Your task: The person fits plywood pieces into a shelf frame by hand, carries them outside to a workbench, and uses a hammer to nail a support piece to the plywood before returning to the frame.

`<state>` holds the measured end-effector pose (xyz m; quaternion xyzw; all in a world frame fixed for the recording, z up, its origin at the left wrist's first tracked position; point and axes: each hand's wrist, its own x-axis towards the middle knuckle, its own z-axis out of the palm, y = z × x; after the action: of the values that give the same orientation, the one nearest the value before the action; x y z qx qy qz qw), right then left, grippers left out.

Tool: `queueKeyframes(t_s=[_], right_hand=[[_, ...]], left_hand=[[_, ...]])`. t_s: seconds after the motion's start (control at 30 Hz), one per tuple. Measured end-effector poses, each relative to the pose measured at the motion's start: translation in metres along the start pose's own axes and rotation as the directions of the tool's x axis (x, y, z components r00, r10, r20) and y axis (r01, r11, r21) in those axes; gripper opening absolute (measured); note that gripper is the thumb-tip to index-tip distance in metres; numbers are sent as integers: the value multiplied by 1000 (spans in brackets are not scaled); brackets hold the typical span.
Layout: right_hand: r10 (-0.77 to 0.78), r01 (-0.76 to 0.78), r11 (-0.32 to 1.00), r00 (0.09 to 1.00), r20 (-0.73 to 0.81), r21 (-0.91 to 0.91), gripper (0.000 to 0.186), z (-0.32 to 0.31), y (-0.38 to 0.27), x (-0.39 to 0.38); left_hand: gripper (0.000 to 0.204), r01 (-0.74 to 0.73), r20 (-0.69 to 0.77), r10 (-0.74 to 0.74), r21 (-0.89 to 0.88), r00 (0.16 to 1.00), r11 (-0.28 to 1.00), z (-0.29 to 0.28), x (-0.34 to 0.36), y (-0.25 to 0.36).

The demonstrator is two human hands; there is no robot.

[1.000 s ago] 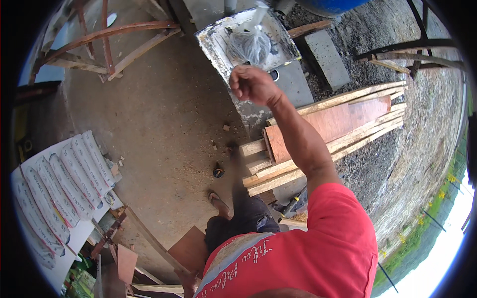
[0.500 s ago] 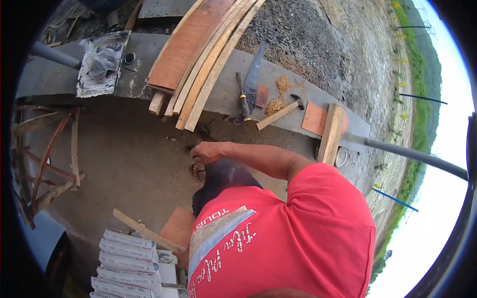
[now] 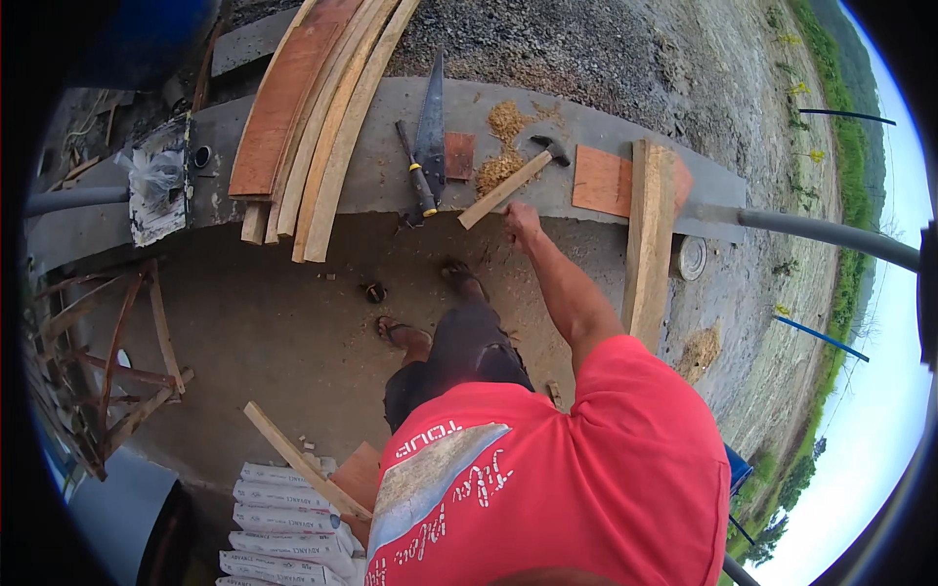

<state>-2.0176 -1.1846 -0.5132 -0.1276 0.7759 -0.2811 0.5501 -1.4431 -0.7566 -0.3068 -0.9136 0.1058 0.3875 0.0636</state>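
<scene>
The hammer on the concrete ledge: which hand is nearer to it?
Right. The right hand is at the hammer's wooden handle end; the left hand is out of view.

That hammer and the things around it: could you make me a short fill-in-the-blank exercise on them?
1. The right hand reaches toward the hammer's ____ handle.
2. The handsaw lies to the ____ of the hammer.
3. Under the hammer's handle lies a pile of ____.
4. The person wears a ____ shirt.

Missing words: wooden; left; sawdust; red
</scene>
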Motion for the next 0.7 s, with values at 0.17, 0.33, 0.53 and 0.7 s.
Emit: queueKeyframes(t_s=[0.17,0.33,0.53,0.7], right_hand=[[-7,-213,898,868,-496,-386,75,-53,-17,106],[-28,-214,828,907,-420,-518,87,-68,-30,178],[-97,-96,885,919,-382,-456,59,-65,-8,206],[21,-70,993,903,-430,-100,39,-82,-10,195]], left_hand=[[85,57,-47,-56,15,997,998,27,-69,3],[82,77,-45,-76,11,996,997,63,-128,17],[78,-42,25,41,28,999,999,84,-160,36],[81,-55,111,69,-121,991,991,105,-114,-6]])
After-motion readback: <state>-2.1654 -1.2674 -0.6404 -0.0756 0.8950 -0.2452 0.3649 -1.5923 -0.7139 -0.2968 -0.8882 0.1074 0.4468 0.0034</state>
